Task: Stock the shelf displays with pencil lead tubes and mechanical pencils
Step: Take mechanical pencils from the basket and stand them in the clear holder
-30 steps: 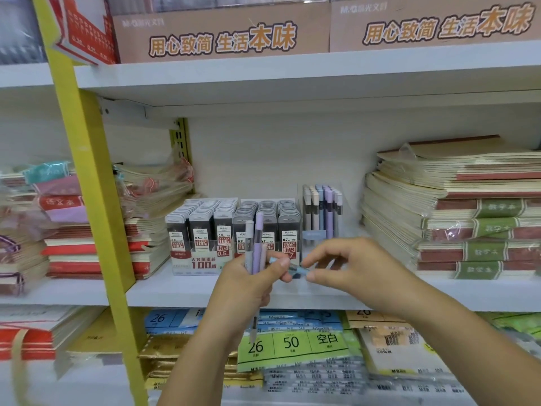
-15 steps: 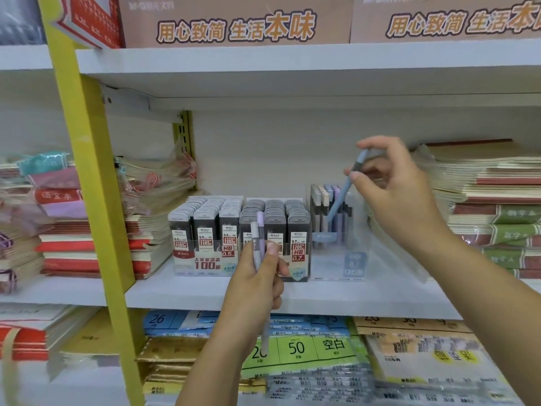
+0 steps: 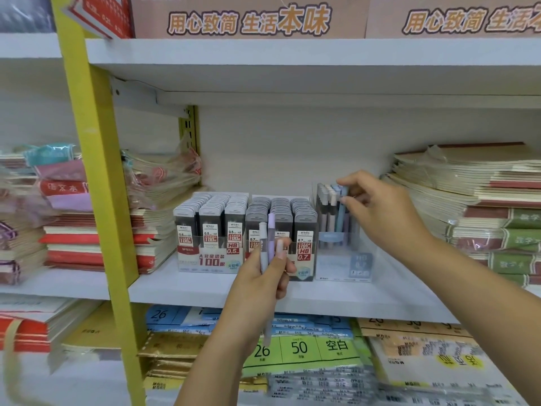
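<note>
Two mechanical pencils are gripped in the left hand (image 3: 260, 285), with the fingers curled round the barrels. A lilac pencil (image 3: 271, 230) and a pale grey pencil (image 3: 262, 244) are held side by side, touching. Both are kept pretty much upright, long axis vertical. The cap ends stick up above the thumb and the thin tips poke out below the palm. The lilac one reaches higher.

Over at the right hand (image 3: 386, 213), a light blue pencil (image 3: 341, 218) is pinched near its cap end between thumb and forefinger. It's stood upright too, tip down, inside the clear display box (image 3: 348, 265) right under the fingertips. It's packed in with other pastel pencils, all cap-up.

Just behind the left hand, the lead tube boxes (image 3: 210, 227) can be seen on the shelf (image 3: 190, 288). The tubes are dark with grey caps and carry red-and-white 0.5 and 0.7 HB labels. Stacked notebooks (image 3: 483, 200) are piled beyond the back of the right hand.
</note>
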The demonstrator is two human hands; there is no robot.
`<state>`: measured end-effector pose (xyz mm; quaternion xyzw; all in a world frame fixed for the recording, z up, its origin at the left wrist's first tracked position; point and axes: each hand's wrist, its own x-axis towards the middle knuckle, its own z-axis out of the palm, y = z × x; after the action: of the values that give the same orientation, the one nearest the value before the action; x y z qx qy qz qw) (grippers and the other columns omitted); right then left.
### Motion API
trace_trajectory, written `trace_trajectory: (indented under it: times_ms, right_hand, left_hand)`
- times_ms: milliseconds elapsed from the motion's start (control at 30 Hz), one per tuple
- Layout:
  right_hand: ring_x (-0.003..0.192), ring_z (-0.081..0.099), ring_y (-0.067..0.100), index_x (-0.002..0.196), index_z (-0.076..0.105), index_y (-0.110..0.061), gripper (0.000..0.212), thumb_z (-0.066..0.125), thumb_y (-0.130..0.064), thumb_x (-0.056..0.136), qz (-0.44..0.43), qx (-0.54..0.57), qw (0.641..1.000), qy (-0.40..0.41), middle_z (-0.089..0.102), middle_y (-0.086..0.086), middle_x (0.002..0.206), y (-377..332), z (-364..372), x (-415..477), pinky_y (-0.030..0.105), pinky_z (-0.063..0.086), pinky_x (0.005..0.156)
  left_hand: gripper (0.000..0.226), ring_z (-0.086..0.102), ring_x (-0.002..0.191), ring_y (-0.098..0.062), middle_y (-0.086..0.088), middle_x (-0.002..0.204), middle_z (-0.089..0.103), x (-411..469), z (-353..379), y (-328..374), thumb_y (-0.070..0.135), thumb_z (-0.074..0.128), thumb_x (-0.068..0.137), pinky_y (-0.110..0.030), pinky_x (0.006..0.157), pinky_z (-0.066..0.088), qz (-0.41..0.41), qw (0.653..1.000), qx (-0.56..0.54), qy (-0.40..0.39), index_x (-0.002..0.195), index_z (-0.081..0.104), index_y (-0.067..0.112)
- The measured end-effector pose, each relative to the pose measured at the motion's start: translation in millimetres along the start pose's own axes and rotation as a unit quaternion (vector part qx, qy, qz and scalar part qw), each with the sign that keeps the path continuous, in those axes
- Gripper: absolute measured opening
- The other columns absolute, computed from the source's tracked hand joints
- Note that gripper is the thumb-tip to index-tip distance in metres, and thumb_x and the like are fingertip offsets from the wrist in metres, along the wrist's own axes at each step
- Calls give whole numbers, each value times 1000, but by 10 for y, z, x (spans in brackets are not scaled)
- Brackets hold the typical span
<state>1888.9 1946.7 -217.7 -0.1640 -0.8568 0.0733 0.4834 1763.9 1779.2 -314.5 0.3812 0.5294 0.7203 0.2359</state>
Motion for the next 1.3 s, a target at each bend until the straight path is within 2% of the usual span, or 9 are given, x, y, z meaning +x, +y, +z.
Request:
trace_trajectory:
  times_ms: [133, 333, 500, 700, 833, 967, 1100, 1200, 1300]
  right_hand:
    - [74, 57, -6, 120, 60, -22, 32, 66, -14, 90, 35, -8, 999, -2, 58, -19, 80, 59, 26, -22, 3, 40, 63]
    - [92, 51, 22, 101, 68, -18, 23, 76, -21, 80, -38, -196, 979, 44, 53, -2, 90, 52, 139, 3, 26, 30, 61]
    - [97, 40, 16, 116, 67, -22, 30, 70, -27, 86, 38, -186, 982, -5, 43, -4, 94, 41, 183, 16, 29, 32, 69]
    - [93, 50, 3, 110, 66, -33, 19, 56, -36, 94, 70, 80, 994, -30, 53, -16, 99, -320, 141, -456, 20, 37, 77]
    - [78, 64, -3, 94, 74, -28, 9, 67, -25, 89, 147, 315, 918, -188, 67, -6, 94, -505, 74, -598, 11, 49, 66]
    - [70, 63, -4, 92, 74, -20, 8, 66, -21, 89, 165, 332, 922, -107, 71, -13, 78, -426, -24, -581, 9, 47, 63]
    - [65, 70, 18, 98, 66, -6, 10, 59, -9, 92, 241, 441, 864, -41, 74, 6, 77, -256, -199, -523, 21, 55, 56]
    - [73, 72, 26, 102, 65, -4, 14, 57, 0, 91, 271, 423, 858, -114, 74, 15, 84, -165, -287, -532, 26, 60, 63]
    - [70, 68, 6, 91, 73, -22, 12, 67, -12, 88, 211, 240, 911, -261, 73, -2, 80, -128, -304, -594, 16, 54, 65]
  left_hand:
    - [30, 51, 68, -11, 2, 77, 63, -3, -1, 10, 32, 50, 104, -28, 70, 46, -8, 1000, 21, -9, 88, 75, 34]
    - [26, 67, 70, -6, 7, 84, 76, -43, 20, 21, 31, 50, 103, -15, 66, 52, -3, 998, 25, -53, 111, 68, 14]
    - [32, 73, 80, -14, 3, 108, 77, -62, 10, 68, 35, 55, 98, -22, 70, 57, -11, 998, -6, -69, 121, 61, 13]
    - [38, 76, 85, -20, -7, 106, 78, -86, 61, 91, 44, 61, 91, -27, 73, 60, -11, 995, -38, -96, 118, 64, 17]
    - [30, 76, 83, -21, -9, 104, 78, -78, 111, 66, 45, 61, 88, -30, 75, 61, -2, 992, -32, -121, 107, 73, 24]
    - [42, 75, 82, -19, -10, 105, 78, -90, 101, 33, 43, 59, 88, -27, 73, 59, -19, 990, -27, -137, 119, 64, 15]
    - [30, 52, 55, -8, -9, 96, 77, -99, 17, 1, 37, 63, 88, -18, 48, 42, -46, 993, -11, -106, 107, 68, 15]
    - [14, 38, 49, -6, -8, 83, 73, -72, -31, 11, 29, 69, 81, -17, 42, 35, -37, 997, -52, -50, 89, 76, 19]
    - [8, 39, 46, -4, -6, 74, 72, -55, -61, 54, 23, 71, 83, -16, 41, 34, -15, 998, -54, 3, 88, 75, 18]
